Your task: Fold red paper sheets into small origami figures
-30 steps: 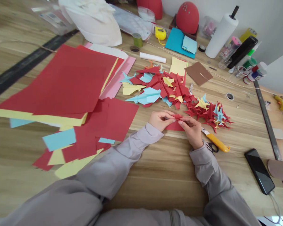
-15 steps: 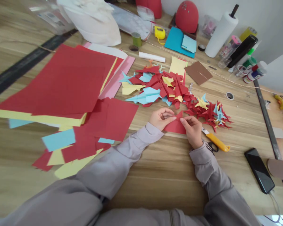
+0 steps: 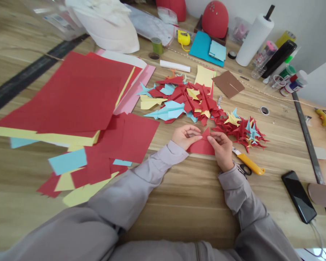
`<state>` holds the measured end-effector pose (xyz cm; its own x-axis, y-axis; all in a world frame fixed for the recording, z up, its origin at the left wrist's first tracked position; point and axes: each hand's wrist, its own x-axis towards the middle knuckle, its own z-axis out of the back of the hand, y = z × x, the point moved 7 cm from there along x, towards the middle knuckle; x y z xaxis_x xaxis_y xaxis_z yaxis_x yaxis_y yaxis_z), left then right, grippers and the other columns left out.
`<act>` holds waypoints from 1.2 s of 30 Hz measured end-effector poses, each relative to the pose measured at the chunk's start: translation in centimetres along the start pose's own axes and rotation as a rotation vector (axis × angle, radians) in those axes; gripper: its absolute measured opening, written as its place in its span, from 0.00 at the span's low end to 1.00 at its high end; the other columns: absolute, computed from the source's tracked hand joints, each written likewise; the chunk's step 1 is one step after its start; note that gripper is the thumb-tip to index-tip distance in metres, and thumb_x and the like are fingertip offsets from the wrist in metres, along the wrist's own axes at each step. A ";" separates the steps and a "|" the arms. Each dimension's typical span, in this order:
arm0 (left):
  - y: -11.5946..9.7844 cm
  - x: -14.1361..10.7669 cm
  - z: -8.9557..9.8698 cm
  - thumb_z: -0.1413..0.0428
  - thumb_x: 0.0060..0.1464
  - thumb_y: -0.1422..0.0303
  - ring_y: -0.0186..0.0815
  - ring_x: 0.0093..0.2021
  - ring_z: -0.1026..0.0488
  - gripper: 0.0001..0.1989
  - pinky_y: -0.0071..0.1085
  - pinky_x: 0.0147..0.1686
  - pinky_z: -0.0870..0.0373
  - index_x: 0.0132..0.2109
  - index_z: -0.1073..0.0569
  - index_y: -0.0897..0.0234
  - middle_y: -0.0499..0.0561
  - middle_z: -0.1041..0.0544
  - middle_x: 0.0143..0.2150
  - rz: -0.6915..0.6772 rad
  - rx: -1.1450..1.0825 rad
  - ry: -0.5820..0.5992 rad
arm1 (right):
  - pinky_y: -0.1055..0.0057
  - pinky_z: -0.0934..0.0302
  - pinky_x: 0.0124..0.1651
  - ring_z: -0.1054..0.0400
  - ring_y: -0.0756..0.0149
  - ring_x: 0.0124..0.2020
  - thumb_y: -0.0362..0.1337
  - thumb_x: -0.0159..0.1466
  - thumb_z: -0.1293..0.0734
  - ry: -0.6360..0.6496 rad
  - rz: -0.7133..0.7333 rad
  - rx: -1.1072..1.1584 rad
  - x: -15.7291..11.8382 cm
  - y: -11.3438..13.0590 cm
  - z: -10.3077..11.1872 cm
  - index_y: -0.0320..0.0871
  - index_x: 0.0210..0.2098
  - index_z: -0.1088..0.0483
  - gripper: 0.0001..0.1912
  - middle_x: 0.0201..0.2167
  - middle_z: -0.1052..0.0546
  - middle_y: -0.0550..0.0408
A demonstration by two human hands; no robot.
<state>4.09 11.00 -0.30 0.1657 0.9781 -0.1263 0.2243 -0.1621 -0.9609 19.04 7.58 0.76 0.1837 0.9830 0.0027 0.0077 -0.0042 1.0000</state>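
Observation:
Both hands pinch one small red paper (image 3: 201,147), whose folded pointed tip rises between them. My left hand (image 3: 186,137) grips its left side with thumb and fingers together. On the right side, my right hand (image 3: 221,148) has thumb and index finger closed on the paper. Just beyond the hands lies a pile of folded red, blue and yellow paper shapes (image 3: 183,95). Another cluster of spiky folded shapes (image 3: 247,130) is to the right. A yellow-handled cutter (image 3: 250,164) lies beside my right wrist, partly over black scissors (image 3: 244,169).
Large red sheets (image 3: 70,94) and smaller cut pieces cover the left side. A black phone (image 3: 299,197) with a cable lies at the right. Along the back stand bottles (image 3: 255,40), a yellow tape measure (image 3: 183,37) and a red dome (image 3: 215,19).
The red paper's lower left corner shows slightly farther left between the hands. Both hands keep nearly the same place and grip.

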 end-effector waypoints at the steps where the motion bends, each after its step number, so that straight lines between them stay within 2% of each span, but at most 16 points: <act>1: 0.0 0.0 0.0 0.33 0.30 0.64 0.33 0.27 0.26 0.19 0.31 0.33 0.29 0.30 0.28 0.67 0.50 0.24 0.25 -0.003 0.003 0.001 | 0.71 0.36 0.34 0.31 0.69 0.29 0.42 0.52 0.29 0.015 0.006 -0.013 0.0 0.0 -0.1 0.43 0.33 0.30 0.12 0.27 0.24 0.57; 8: 0.2 0.1 0.2 0.36 0.37 0.59 0.33 0.26 0.28 0.17 0.29 0.29 0.31 0.31 0.26 0.67 0.49 0.24 0.24 0.024 -0.002 -0.026 | 0.71 0.37 0.34 0.31 0.69 0.28 0.42 0.54 0.31 0.003 0.049 -0.079 0.0 0.4 0.1 0.43 0.29 0.27 0.09 0.26 0.23 0.57; 13: 0.3 0.0 -0.2 0.35 0.35 0.63 0.30 0.26 0.29 0.15 0.27 0.28 0.33 0.30 0.27 0.67 0.48 0.24 0.24 0.065 -0.051 0.006 | 0.70 0.37 0.34 0.32 0.69 0.28 0.43 0.54 0.31 -0.013 0.044 -0.082 0.0 0.5 0.1 0.42 0.29 0.28 0.10 0.26 0.23 0.57; 25: -0.2 -0.1 -0.1 0.38 0.35 0.68 0.31 0.26 0.29 0.11 0.26 0.28 0.34 0.30 0.27 0.68 0.50 0.24 0.25 -0.014 0.063 -0.015 | 0.72 0.38 0.32 0.32 0.70 0.26 0.42 0.55 0.32 -0.021 0.037 -0.126 0.1 0.2 0.4 0.41 0.29 0.27 0.10 0.25 0.23 0.56; 33: 0.0 -0.1 -0.4 0.39 0.40 0.60 0.29 0.24 0.32 0.14 0.26 0.27 0.35 0.31 0.26 0.67 0.47 0.27 0.22 0.026 0.032 0.015 | 0.72 0.39 0.30 0.33 0.70 0.25 0.44 0.55 0.32 -0.033 0.024 -0.115 0.1 0.2 0.4 0.41 0.28 0.27 0.11 0.24 0.23 0.56; 36: 0.1 -0.2 -0.6 0.38 0.38 0.60 0.30 0.26 0.31 0.15 0.26 0.27 0.34 0.31 0.27 0.67 0.47 0.26 0.24 0.048 0.024 0.039 | 0.72 0.39 0.31 0.33 0.69 0.25 0.44 0.55 0.32 -0.029 0.027 -0.120 0.0 0.2 0.4 0.41 0.28 0.27 0.12 0.24 0.23 0.56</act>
<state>4.71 10.73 -0.22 0.2127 0.9634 -0.1630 0.1924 -0.2048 -0.9597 19.43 7.55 0.95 0.2104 0.9771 0.0308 -0.1150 -0.0065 0.9933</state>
